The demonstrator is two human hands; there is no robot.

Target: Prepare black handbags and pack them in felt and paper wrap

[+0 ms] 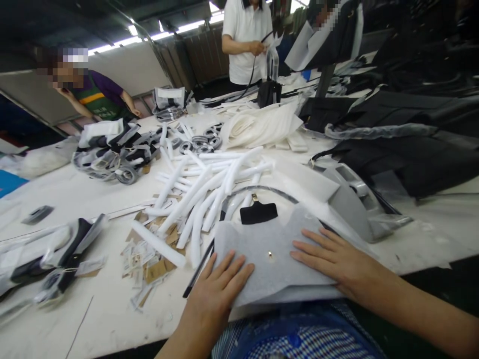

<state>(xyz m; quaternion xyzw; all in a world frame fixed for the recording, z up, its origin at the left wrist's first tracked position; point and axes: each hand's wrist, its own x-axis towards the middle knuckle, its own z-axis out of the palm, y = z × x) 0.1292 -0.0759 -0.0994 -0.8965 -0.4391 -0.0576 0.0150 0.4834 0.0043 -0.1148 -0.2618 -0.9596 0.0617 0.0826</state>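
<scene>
A sheet of thin white wrapping paper (262,276) lies over a bag at the table's front edge. My left hand (220,286) rests on the paper's left side, fingers outstretched. On the right side, my right hand (333,257) presses flat with its fingers spread. Between them a small gold metal clasp part (270,255) pokes through the paper. Just beyond the paper's far edge, a black flap tab (259,213) with a gold fitting lies uncovered. A dark strap (262,188) arches behind it. Most of the bag is hidden under the paper.
White foam tubes (202,199) are heaped beyond the paper, with loose tags (149,267) to the left. Wrapped straps (108,152) and black bag pieces (407,144) lie on the white table (123,319). One person (247,47) stands across it, another (99,94) leans at left.
</scene>
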